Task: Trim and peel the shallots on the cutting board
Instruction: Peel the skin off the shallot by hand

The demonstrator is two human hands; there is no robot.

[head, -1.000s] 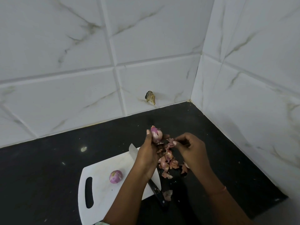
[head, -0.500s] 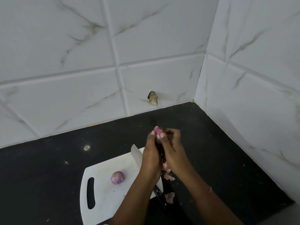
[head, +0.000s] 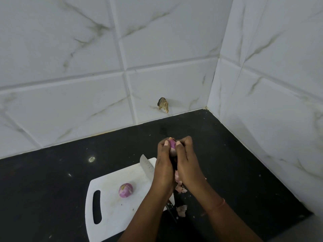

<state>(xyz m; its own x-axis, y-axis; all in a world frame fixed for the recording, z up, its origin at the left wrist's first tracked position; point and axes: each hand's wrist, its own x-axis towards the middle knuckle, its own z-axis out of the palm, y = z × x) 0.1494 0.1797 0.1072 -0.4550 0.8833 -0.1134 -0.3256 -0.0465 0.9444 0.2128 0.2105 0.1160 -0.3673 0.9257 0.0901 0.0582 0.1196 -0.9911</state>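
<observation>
A purple shallot (head: 172, 144) is held up above the black counter between both hands. My left hand (head: 164, 165) grips it from the left, and my right hand (head: 186, 163) pinches it from the right, thumbs near its top. A second, peeled shallot (head: 125, 189) lies on the white cutting board (head: 111, 210). A knife lies along the board's right edge, its blade tip (head: 146, 163) showing above my left hand and its dark handle (head: 170, 209) below my wrist. Shallot skins (head: 180, 189) lie on the counter under my hands.
The black counter (head: 52, 180) runs into a corner of white marble-look tiled walls (head: 174, 49). A chipped hole (head: 163, 104) marks the back wall. More skin scraps (head: 181, 209) lie right of the knife handle.
My right hand, pulling a strip of skin off to the right a second ago, has come back to the shallot. Both hands now hold it close together. The view shifted slightly.
</observation>
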